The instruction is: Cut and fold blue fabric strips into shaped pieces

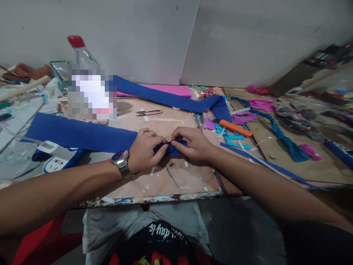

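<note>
A long, wide blue strip (pixel 91 134), like paper or cloth, stretches from the left of the table to my two hands. Its end is gathered into small folds between them. My left hand (pixel 146 149), with a metal watch on the wrist, pinches the folds between thumb and fingers. Close on the right, my right hand (pixel 191 143) pinches the same folded part, thumb in front. Fingers hide some of the folds. Beyond the hands lie small thread snips (pixel 149 112) with pink handles. Another blue strip (pixel 165 98) runs across the back of the table.
An orange utility knife (pixel 234 127) rests among turquoise and purple scraps at the right. A narrow blue strip (pixel 264 162) lies by my right forearm. A white power strip (pixel 56 162) is at the left. Behind stands a red-capped bottle (pixel 82 51); beneath it, a blurred-out patch.
</note>
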`<state>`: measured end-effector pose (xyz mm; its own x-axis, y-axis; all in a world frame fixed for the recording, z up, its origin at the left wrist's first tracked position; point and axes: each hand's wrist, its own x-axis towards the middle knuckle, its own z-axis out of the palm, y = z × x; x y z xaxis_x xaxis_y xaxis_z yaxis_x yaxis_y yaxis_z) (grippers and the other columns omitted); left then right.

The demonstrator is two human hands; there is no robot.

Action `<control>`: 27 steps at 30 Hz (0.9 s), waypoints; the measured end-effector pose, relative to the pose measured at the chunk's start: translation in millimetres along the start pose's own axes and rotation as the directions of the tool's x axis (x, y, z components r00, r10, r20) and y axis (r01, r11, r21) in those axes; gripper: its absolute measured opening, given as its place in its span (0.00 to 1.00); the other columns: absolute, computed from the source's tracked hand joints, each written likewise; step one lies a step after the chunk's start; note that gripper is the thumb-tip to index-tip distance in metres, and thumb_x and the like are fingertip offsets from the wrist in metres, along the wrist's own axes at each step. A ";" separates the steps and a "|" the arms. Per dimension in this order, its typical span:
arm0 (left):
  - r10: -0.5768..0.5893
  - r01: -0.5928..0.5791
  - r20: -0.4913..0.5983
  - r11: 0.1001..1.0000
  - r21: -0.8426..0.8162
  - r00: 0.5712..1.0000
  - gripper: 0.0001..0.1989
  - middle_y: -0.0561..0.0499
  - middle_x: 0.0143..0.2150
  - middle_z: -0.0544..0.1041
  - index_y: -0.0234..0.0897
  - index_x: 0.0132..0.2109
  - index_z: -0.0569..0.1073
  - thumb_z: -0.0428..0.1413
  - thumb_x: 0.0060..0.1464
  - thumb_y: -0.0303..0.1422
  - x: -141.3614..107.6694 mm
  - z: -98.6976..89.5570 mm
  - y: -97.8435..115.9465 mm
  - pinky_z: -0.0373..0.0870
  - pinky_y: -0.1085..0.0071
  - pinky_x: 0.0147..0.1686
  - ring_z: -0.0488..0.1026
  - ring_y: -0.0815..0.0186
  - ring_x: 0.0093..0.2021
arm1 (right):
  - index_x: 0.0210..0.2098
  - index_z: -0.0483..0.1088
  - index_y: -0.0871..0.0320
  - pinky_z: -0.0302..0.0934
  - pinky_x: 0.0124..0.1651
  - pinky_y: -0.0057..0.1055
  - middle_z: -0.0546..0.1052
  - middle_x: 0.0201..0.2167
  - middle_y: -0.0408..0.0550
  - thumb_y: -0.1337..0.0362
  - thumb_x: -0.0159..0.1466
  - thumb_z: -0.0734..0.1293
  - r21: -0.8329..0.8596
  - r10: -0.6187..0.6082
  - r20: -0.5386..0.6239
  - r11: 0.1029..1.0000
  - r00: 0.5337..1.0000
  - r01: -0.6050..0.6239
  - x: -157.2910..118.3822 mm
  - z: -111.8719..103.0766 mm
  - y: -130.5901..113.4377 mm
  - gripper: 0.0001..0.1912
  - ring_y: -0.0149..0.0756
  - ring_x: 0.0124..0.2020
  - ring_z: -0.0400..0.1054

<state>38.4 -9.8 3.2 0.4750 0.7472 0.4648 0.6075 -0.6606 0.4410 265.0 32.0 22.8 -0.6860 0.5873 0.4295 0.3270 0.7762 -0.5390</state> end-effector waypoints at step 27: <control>-0.058 0.059 0.018 0.994 -0.091 0.998 0.09 0.49 0.37 0.83 0.38 0.42 0.76 0.53 0.59 0.34 -0.1 -1.3 -0.3 0.64 0.52 0.53 0.76 0.58 0.39 | 0.41 0.78 0.56 0.71 0.45 0.34 0.83 0.37 0.48 0.66 0.70 0.69 0.056 -0.146 0.021 0.988 0.989 0.145 1.1 2.0 1.4 0.04 0.35 0.39 0.77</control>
<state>37.4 -9.8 4.0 0.4504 0.7855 0.4244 0.5744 -0.6189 0.5358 263.5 33.3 21.1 -0.7401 0.4625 0.4883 0.1876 0.8392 -0.5105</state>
